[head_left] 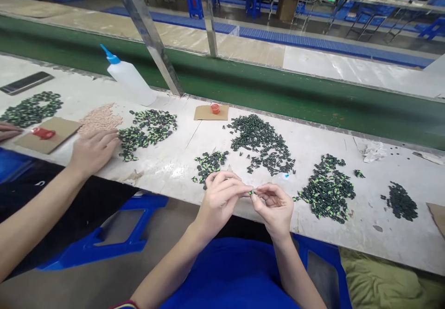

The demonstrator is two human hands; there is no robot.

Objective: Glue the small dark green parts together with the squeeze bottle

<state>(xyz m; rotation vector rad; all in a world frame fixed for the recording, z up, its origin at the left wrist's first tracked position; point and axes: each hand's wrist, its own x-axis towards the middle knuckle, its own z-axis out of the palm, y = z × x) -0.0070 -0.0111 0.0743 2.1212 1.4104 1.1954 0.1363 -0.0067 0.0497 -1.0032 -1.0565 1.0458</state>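
"What are you gripping?"
"My left hand (220, 196) and right hand (278, 209) are pinching a green-and-black piece (252, 192) between them."
"Its long axis?"
"My fingertips are hiding its direction. Dark pieces (260, 142) are lying beyond."

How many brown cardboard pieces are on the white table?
3: the left cardboard piece under a glossy red item, the middle cardboard piece under a small round red item, and the right cardboard piece, partly out of view.
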